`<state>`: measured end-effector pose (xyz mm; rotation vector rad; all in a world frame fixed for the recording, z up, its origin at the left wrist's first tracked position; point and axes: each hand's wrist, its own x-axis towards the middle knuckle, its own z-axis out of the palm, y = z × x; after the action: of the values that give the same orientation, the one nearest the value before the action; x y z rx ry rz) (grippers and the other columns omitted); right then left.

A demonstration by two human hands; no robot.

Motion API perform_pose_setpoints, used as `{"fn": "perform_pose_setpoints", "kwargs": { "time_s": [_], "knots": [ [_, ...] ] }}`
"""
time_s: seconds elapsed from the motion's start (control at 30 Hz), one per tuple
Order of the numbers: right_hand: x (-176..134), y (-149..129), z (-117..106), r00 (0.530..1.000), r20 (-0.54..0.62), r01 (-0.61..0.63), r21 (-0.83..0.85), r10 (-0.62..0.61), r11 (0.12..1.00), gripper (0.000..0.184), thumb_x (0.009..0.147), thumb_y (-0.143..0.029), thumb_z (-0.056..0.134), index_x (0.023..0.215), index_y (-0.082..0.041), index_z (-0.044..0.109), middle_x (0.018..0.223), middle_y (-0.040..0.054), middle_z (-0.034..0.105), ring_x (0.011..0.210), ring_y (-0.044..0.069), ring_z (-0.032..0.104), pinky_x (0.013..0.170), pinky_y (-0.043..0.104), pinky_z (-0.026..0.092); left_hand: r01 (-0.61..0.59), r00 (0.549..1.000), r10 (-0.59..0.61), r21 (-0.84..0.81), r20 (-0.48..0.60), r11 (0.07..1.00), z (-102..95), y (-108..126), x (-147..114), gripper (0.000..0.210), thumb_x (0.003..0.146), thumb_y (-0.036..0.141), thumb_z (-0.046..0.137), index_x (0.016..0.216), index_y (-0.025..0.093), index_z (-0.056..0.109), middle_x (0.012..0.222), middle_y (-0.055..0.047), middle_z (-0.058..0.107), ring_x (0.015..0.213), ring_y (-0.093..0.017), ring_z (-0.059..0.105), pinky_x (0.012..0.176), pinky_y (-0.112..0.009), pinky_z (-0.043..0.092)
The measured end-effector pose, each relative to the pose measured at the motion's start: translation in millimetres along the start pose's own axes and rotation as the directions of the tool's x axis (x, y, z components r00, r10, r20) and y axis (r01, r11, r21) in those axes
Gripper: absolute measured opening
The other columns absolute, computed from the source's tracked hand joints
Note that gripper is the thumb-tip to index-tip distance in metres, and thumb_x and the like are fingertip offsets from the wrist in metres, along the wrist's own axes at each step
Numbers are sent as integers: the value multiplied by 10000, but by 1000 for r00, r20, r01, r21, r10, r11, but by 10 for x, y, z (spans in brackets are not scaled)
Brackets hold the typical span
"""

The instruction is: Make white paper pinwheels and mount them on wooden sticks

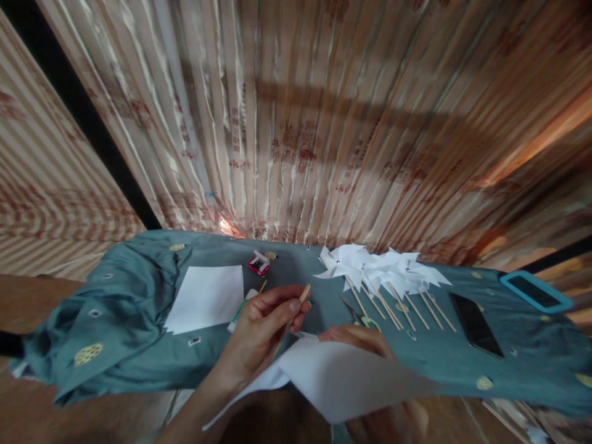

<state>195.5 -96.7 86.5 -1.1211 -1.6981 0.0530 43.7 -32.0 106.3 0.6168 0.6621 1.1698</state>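
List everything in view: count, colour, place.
Paper pinwheels: several overlapping, white, right of centre
Paper stack: 1, white, left
Small box: 1, red, back centre
Packet: 1, green-white, beside paper stack
Scissors: 1, green handles, near pinwheels
Smartphone: 1, black, right
Tablet-like device: 1, blue frame, far right
Tablecloth: 1, teal, beneath these
Curtain: 1+, pinkish, background
Poles: 2+, black, both sides
Floor: 1, brown, below
Wooden sticks: at least 2 loose, tan, centre
Paper sheet: 1, white, lower centre
Left hand: 1, holding a stick
Right hand: 1, holding sheet
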Motion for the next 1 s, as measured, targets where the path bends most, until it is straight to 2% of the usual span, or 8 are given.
{"fn": "perform_pose_setpoints", "kwargs": {
  "time_s": [0.13,0.23,0.47,0.63,0.73,0.87,1.0],
  "knots": [
    [63,-181,-76,998,-60,-3,35,5,999,259,981,-376,482,1102,-287,694,874,44,715,751,154,707,700,231,581,-6,999,4,35,41,999,7,-55,-50,320,572,362,892,792,154,787,651,-24,677,509,-51,467,506,-196,368],
    [57,-231,-122,998,-70,10,39,-7,999,276,992,-380,456,1116,-290,686,887,45,716,786,159,708,732,236,581,-23,999,22,47,24,999,59,-48,-93,315,573,362,887,779,146,785,636,-26,670,506,-56,462,503,-203,359],
    [-20,-136,-157,997,-65,35,45,-32,998,281,989,-381,463,1137,-304,689,919,29,741,817,168,722,781,250,583,-35,999,36,45,-16,998,215,40,-142,327,505,355,918,690,128,771,566,-19,647,467,-52,461,460,-191,302],
    [-22,-80,-164,997,-66,43,70,-38,997,273,982,-339,487,1179,-314,675,957,32,739,815,161,717,761,235,581,-34,999,35,37,-22,999,260,61,-125,339,485,359,928,656,121,758,532,-4,619,445,-46,437,444,-191,278],
    [-10,-68,-167,998,-52,45,67,-42,997,275,989,-330,475,1190,-318,663,970,26,732,829,153,711,778,222,573,-36,999,36,30,-1,999,241,21,-96,328,525,370,915,672,120,760,507,14,581,440,-41,427,443,-186,268],
    [-9,-53,-167,997,-49,64,54,-61,996,277,994,-335,460,1195,-312,649,960,29,721,851,163,708,779,240,576,-71,997,69,33,34,997,193,-55,-63,300,650,390,851,757,122,772,457,39,514,422,-36,398,438,-182,252],
    [5,-49,-182,996,-46,83,31,-81,996,270,1001,-314,441,1177,-293,645,941,46,713,834,168,710,738,253,582,-61,996,60,9,67,998,182,-79,-63,285,663,349,847,841,138,775,536,10,602,425,-31,395,434,-178,248]
  ]
}}
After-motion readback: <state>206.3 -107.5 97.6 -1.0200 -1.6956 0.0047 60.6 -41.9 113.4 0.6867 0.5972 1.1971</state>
